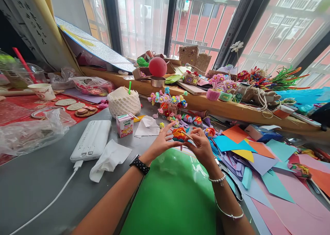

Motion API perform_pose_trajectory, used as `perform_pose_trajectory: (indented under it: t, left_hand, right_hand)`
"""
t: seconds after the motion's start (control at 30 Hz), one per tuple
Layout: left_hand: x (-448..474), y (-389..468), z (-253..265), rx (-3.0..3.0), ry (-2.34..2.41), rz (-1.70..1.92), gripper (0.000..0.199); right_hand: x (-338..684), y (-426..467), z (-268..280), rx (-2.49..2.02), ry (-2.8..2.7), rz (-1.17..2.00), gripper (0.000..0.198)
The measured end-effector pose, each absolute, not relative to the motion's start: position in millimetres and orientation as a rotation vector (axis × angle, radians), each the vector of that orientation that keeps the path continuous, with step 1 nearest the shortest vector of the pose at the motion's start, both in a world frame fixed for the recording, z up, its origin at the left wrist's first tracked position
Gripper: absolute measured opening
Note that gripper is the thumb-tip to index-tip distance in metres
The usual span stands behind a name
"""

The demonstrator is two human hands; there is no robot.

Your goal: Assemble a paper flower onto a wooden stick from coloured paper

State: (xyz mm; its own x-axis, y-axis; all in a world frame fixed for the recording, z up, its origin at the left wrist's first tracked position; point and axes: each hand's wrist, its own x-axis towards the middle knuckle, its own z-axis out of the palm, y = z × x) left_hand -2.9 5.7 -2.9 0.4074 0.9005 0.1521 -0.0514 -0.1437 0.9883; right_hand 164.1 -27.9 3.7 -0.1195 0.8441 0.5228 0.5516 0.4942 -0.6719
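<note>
An orange and teal folded paper flower (179,134) sits between the fingertips of my left hand (164,138), above the far end of a glossy green surface (175,193). My right hand (203,146) pinches a thin wooden stick (187,136), whose tip reaches the flower's petals. Whether the tip goes inside cannot be made out. Just beyond my hands lie more folded paper flowers, among them a red and yellow one (197,120) and a blue and pink one (187,118). A bunch of small fuzzy flowers (170,104) stands behind them.
Coloured paper sheets (281,193) and purple strips (233,166) spread on the right. To the left are a white power bank (91,140) with its cable, crumpled tissue (110,159), a small drink carton (125,125) and a coconut (123,102). A cluttered wooden ledge (196,97) runs behind.
</note>
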Motion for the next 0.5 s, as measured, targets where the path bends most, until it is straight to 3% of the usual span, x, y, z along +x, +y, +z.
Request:
perform_pose_trajectory:
  t: [0.23,0.5]
  left_hand:
    - [0.9,6.2,-5.6,1.277,0.504,0.910,0.061]
    - [1.0,5.7,-4.3,1.239,0.531,0.965,0.058]
  right_hand:
    - [163.4,-27.4,2.7,-1.141,-1.799,0.444,0.018]
    - [168.7,-30.4,11.3,-1.181,-1.956,0.351,0.023]
